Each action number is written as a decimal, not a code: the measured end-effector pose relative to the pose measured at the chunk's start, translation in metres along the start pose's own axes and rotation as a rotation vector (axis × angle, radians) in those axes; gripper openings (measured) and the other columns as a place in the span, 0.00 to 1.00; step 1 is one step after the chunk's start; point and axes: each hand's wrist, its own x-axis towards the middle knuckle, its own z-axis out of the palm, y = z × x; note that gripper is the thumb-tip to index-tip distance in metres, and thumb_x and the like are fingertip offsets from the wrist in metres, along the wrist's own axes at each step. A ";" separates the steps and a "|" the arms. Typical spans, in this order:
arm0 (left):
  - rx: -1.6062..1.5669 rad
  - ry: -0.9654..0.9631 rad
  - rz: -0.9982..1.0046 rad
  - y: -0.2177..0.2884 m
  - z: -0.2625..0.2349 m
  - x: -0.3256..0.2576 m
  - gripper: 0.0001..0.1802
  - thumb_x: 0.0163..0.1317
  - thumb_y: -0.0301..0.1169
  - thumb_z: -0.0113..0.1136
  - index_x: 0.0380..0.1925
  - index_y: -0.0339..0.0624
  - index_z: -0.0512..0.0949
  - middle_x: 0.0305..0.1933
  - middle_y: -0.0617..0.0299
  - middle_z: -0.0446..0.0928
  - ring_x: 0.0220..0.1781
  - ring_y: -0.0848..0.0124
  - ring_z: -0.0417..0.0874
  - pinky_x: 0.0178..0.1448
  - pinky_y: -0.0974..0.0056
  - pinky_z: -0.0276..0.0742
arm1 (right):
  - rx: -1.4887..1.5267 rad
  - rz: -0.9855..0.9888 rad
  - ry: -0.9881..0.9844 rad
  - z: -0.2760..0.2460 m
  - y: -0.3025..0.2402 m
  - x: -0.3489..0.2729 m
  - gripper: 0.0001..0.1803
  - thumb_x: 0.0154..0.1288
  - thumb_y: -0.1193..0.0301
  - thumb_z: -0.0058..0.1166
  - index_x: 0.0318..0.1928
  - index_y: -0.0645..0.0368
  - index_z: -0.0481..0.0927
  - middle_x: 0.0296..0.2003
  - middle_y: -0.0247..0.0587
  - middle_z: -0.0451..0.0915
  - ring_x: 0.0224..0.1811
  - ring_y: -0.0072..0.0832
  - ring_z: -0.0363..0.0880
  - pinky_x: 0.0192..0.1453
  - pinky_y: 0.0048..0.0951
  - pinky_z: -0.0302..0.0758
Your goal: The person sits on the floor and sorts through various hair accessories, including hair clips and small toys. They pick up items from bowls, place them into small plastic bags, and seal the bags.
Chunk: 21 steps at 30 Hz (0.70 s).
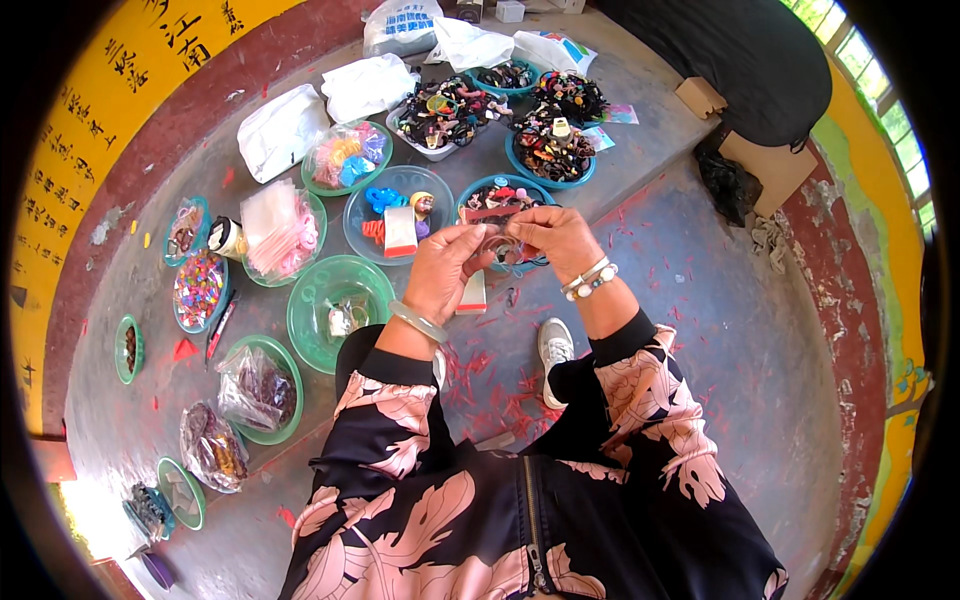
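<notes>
Both my hands are raised close together over a blue bowl [530, 190] of dark hair ties. Between them is a small clear plastic bag [497, 232] with a reddish strip along its top edge. My left hand [447, 262] pinches its left side with thumb and fingers. On the other side, the fingertips of my right hand [560, 240] are closed on it near the top. What lies inside the bag is hard to make out. Just left of my hands, a clear blue bowl [352, 232] holds a white-and-red box [400, 232], blue and orange coils and a small yellowish figure.
An emptier green bowl [300, 318] stands by my left forearm. Pink packets fill another bowl [285, 235], and colourful bits a small one [200, 290]. Bowls of hair ties [440, 112] and white bags [282, 132] stand farther back. Red scraps [490, 385] litter the floor around my shoes [555, 355].
</notes>
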 end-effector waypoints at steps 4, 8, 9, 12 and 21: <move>-0.068 -0.002 0.021 -0.002 0.001 0.001 0.10 0.61 0.27 0.52 0.39 0.31 0.76 0.41 0.55 0.77 0.43 0.71 0.79 0.44 0.72 0.78 | 0.029 0.013 -0.052 -0.003 0.005 0.001 0.08 0.55 0.74 0.57 0.33 0.67 0.79 0.27 0.36 0.78 0.26 0.22 0.77 0.32 0.21 0.75; -0.101 -0.014 -0.020 0.000 0.000 0.001 0.10 0.62 0.26 0.50 0.40 0.32 0.75 0.43 0.53 0.77 0.44 0.69 0.79 0.47 0.71 0.76 | -0.004 0.017 -0.059 -0.002 0.001 -0.002 0.08 0.57 0.74 0.56 0.35 0.67 0.78 0.28 0.38 0.79 0.27 0.24 0.78 0.34 0.22 0.75; -0.119 -0.014 -0.029 0.002 0.001 0.000 0.10 0.62 0.26 0.50 0.40 0.32 0.75 0.43 0.53 0.77 0.44 0.69 0.79 0.47 0.72 0.77 | -0.013 0.013 -0.056 -0.003 0.000 -0.002 0.08 0.58 0.73 0.55 0.35 0.67 0.78 0.27 0.38 0.79 0.27 0.24 0.78 0.34 0.22 0.75; -0.175 -0.009 -0.035 0.005 0.003 -0.002 0.10 0.61 0.25 0.51 0.40 0.31 0.75 0.43 0.52 0.77 0.44 0.68 0.79 0.47 0.72 0.77 | 0.071 0.023 -0.047 -0.004 0.000 -0.002 0.08 0.55 0.74 0.57 0.33 0.67 0.80 0.26 0.38 0.79 0.25 0.23 0.78 0.31 0.20 0.75; -0.177 -0.010 0.015 0.001 0.003 -0.002 0.09 0.59 0.24 0.53 0.38 0.29 0.75 0.40 0.52 0.77 0.43 0.69 0.79 0.47 0.73 0.78 | 0.102 0.079 -0.082 -0.007 -0.003 -0.004 0.08 0.58 0.73 0.56 0.33 0.67 0.78 0.28 0.40 0.80 0.28 0.26 0.79 0.33 0.23 0.75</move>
